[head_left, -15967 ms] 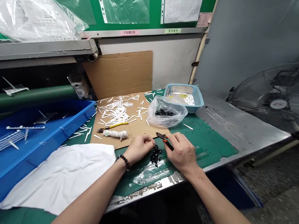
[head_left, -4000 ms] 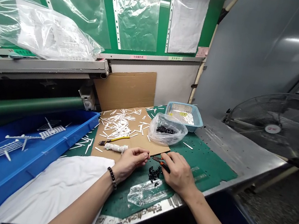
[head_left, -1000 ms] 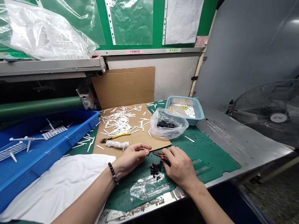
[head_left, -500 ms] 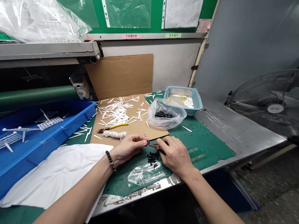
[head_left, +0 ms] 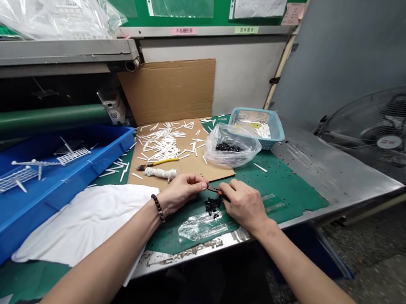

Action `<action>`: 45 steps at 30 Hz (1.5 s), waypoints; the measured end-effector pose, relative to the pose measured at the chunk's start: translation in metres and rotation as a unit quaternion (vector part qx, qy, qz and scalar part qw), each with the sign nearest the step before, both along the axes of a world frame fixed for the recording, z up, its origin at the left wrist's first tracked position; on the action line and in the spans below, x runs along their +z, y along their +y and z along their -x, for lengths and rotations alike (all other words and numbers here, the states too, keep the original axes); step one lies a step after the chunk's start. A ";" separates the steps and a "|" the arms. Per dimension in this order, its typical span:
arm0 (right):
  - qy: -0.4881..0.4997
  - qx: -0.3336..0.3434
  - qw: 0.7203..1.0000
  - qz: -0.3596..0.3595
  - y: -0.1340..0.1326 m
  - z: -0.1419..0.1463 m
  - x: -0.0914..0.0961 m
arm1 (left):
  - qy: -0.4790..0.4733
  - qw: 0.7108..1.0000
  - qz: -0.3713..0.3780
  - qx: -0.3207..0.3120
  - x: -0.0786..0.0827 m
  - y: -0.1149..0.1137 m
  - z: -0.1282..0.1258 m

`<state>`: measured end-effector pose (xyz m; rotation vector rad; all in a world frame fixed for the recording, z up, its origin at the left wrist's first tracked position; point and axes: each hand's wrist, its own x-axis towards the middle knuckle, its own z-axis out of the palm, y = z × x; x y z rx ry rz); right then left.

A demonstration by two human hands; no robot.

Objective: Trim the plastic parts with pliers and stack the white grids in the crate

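My left hand (head_left: 183,191), with a beaded bracelet at the wrist, pinches a tiny dark piece between thumb and fingertips; I cannot make out its shape. Closed around the orange-and-black handles of small nippers (head_left: 214,189) is my right hand (head_left: 244,204). Their jaws point left and meet the left fingertips. Just below the nippers, a small heap of black plastic parts (head_left: 212,205) lies on the green mat (head_left: 169,242). Crumpled clear film (head_left: 194,227) is spread in front of the heap. Behind the hands stands an open clear bag (head_left: 238,158) holding more black parts.
White sticks (head_left: 161,144) cover a cardboard sheet (head_left: 200,169), with yellow-handled pliers (head_left: 160,162) and a white wrapped roll (head_left: 160,172) nearby. A blue basket (head_left: 278,129) stands behind. At left are a white cloth (head_left: 79,227) and a blue bin (head_left: 47,184) with white sprues. A fan (head_left: 386,137) is at right.
The head view has tilted slightly, so the scene sits a little higher and further right. Both hands keep nearly the same place over the mat, the nippers still at the left fingertips.
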<state>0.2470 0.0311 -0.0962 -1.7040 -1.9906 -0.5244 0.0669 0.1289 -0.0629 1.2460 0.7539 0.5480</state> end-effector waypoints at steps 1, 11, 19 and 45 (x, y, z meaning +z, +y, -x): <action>0.009 -0.003 1.000 -0.005 0.000 0.000 0.000 | -0.010 1.000 0.012 0.003 0.001 -0.001 0.000; 0.070 -0.032 0.996 -0.033 0.004 -0.004 -0.004 | -0.056 0.990 0.123 -0.029 0.011 -0.003 0.007; 0.078 -0.031 0.996 -0.037 0.004 -0.003 -0.002 | 0.296 0.879 -0.367 -0.070 0.009 -0.020 -0.004; 0.082 0.013 0.996 -0.018 0.003 0.001 0.007 | -0.052 0.995 0.081 0.028 0.009 -0.002 0.004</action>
